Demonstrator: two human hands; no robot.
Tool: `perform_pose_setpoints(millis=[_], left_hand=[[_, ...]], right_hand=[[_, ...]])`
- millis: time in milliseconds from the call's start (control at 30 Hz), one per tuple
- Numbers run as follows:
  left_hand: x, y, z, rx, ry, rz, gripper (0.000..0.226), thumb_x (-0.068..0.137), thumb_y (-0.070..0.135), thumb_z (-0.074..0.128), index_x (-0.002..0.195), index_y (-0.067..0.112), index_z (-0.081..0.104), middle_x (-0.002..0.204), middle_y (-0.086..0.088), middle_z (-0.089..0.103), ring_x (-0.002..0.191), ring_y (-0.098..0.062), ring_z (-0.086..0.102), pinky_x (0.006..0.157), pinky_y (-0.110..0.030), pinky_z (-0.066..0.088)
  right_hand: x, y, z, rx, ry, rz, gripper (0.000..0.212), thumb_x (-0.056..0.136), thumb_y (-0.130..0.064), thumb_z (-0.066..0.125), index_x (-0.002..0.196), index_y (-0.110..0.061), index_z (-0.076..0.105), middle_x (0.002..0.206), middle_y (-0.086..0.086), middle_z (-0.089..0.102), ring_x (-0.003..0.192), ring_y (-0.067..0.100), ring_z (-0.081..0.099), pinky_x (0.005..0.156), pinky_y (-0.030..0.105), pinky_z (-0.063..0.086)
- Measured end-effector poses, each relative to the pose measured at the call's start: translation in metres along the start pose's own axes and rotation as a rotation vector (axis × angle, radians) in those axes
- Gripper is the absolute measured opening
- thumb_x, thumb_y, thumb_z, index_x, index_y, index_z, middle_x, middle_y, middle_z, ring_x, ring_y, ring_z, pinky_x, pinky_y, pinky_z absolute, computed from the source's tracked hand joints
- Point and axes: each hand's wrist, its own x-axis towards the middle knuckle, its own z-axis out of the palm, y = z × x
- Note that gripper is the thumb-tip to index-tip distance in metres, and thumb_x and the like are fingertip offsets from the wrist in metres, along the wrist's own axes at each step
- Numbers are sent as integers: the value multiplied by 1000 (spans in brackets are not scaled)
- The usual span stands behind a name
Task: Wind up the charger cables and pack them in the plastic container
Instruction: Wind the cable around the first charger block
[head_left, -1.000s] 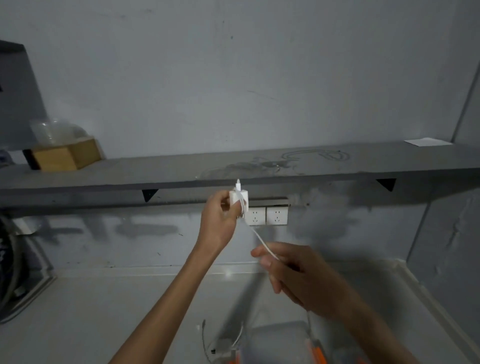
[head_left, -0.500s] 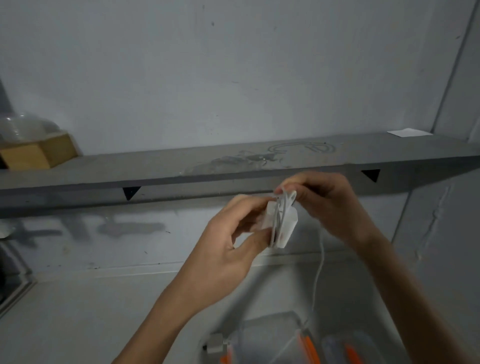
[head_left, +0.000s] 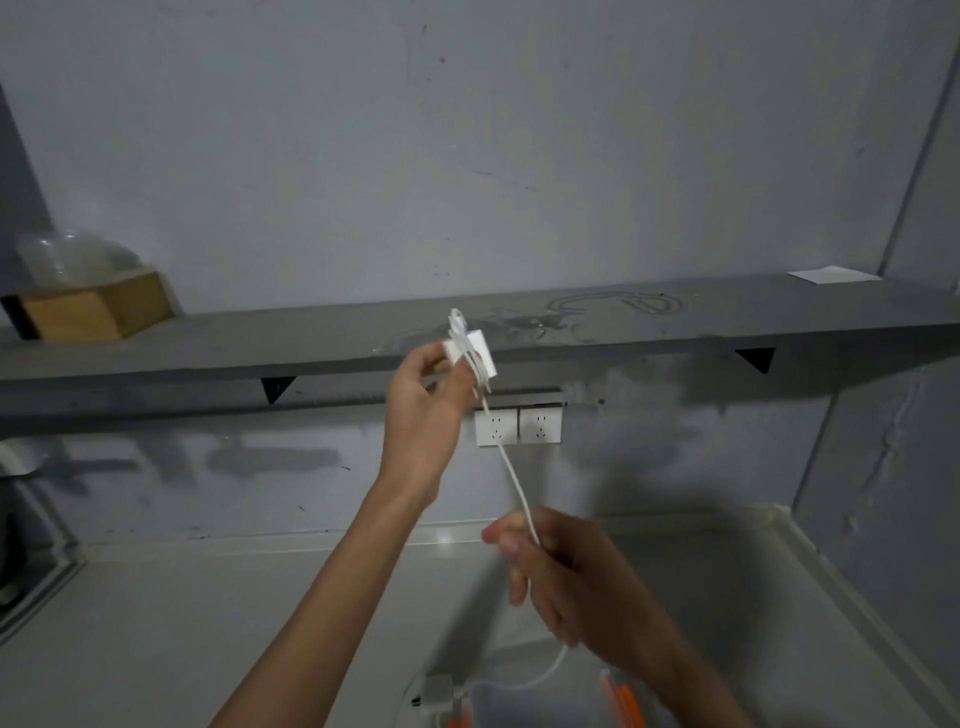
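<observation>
1. While the white charger block (head_left: 471, 354) is held up in front of the grey shelf (head_left: 623, 322), I see a few turns of white cable (head_left: 519, 488) already wrapped around it, with a small loop sticking up above the block.
2. From the block the cable runs down and right in a taut line, then trails on in a curve toward the plastic container (head_left: 524, 701) at the bottom edge of the view.
3. My left hand (head_left: 423, 410) is closed on the block, fingers pinching its left side.
4. My right hand (head_left: 561, 566), lower and nearer, is closed on the cable, which passes through its curled fingers.
5. Another white plug (head_left: 434, 693) sits just beside the container's left edge, on the pale surface (head_left: 208, 623).
6. On the wall behind, a double white socket (head_left: 518, 426) sits under the shelf.
7. A wooden box (head_left: 96, 306) with clear plastic tubs (head_left: 67, 257) on top stands at the shelf's left end, and a white paper (head_left: 831, 274) lies at its right end.
</observation>
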Motion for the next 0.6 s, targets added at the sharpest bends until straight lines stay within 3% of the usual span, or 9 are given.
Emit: perform_pose_setpoints(millis=[133,233,333,400,500,600], left_hand=[[9,-27,-10,242,-24,131,22,93,5,57,114,12,59,119,-9,60,94,-11,64,63,-18,59],[-7,-42,-12,513,-144,320,26,92,6,57,117,12,58,115,-6,52,95,-15,62,65,-20,59],[-32,-31,-13,554,-303,439,28,90,14,56,118,15,59,112,0,53,96,-15,60,71,-15,54],[-52,-15,-12,511,-406,482,30,88,14,55,118,16,60,113,3,54,98,-10,58,75,-11,50],[-78,11,-9,408,-473,480,30,87,9,56,116,18,62,110,9,57,101,-11,60,79,-20,54],[-82,26,-6,223,-420,413,26,86,10,64,111,19,65,104,8,62,98,-16,65,83,-26,55]], right_hand=[[-15,-19,-16,-305,9,-121,14,95,-28,55,103,-36,63,65,-7,68,46,5,52,50,16,40],[-13,-46,-40,-562,93,-319,16,94,-34,52,99,-33,67,69,-16,69,64,0,65,64,15,48],[-2,-75,-66,-743,226,-513,21,91,-37,51,94,-28,71,66,-19,68,65,-6,64,65,13,48],[9,-92,-82,-729,327,-591,21,87,-40,54,92,-30,71,70,-21,69,65,-5,64,64,15,49],[34,-98,-98,-609,349,-591,8,81,-36,67,84,-32,73,78,-18,73,73,3,69,71,28,54],[56,-78,-89,-291,195,-463,11,80,-19,69,73,-27,70,62,-13,71,59,0,64,61,11,48]])
